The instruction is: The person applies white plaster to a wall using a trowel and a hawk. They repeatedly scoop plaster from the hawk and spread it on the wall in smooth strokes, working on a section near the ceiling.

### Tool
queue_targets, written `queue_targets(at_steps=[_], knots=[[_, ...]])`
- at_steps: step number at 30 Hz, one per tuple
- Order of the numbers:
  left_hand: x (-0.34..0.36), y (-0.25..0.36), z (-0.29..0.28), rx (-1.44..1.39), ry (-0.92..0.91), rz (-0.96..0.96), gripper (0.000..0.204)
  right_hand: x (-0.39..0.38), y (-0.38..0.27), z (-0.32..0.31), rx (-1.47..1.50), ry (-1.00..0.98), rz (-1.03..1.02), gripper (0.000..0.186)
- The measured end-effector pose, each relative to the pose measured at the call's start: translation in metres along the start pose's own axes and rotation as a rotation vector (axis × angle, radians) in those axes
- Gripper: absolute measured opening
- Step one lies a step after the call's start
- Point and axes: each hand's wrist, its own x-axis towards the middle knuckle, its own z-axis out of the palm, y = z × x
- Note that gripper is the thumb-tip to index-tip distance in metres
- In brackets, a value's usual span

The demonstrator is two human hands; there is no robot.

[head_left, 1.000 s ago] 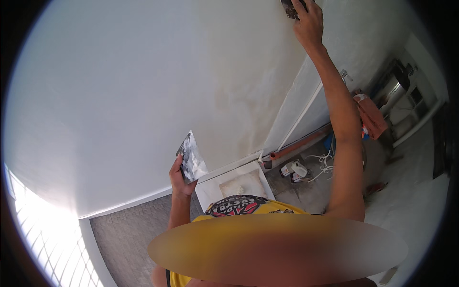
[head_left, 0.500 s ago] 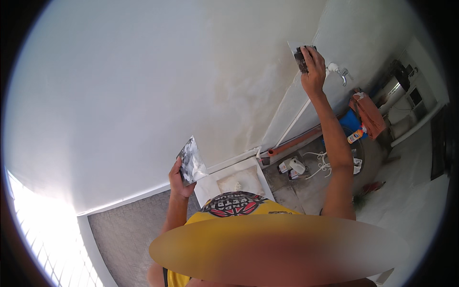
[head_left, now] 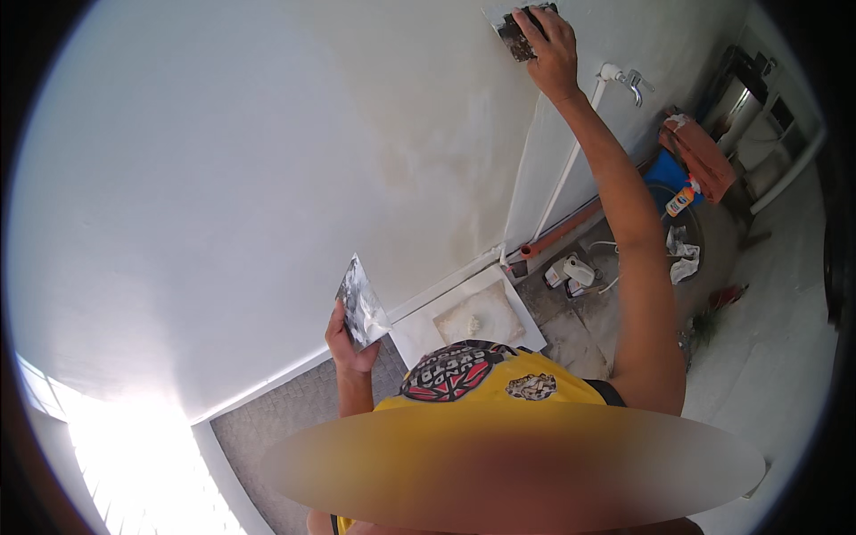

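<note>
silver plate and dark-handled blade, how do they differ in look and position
The silver plate shows a shiny face with whitish smears; the dark-handled blade shows mostly a blackish, mottled handle.
The silver plate is in the left grip, lower in the view; the dark-handled blade is in the right grip, near the top edge by the wall.
Each is held by a single grip.

Our right arm reaches high; our left stays low and bent.
Our bare right arm (head_left: 629, 214) stretches up from the lower right, elbow only slightly bent, the right hand (head_left: 555, 55) near the top edge with its fingers (head_left: 528, 27) curled in a grip. Our left forearm (head_left: 355, 390) stands short and nearly upright, the left hand (head_left: 349, 346) also gripping, most of its fingers hidden.
</note>
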Motion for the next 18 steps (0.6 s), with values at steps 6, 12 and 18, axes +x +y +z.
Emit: queue_targets(at_steps=[6, 12, 18], knots=[[0.007, 0.004, 0.001, 0.009, -0.096, -0.096, 0.048, -0.194, -0.045, 0.032, 0.099, -0.302, 0.171, 0.083], [0.046, -0.021, 0.045, 0.103, -0.178, -0.053, 0.047, -0.247, -0.176, -0.069, 1.039, -0.417, 1.328, 0.037], [0.068, -0.057, 0.057, 0.719, -0.698, 0.679, 0.041, -0.217, -0.264, -0.151, 2.261, -0.023, 2.304, 0.029]])
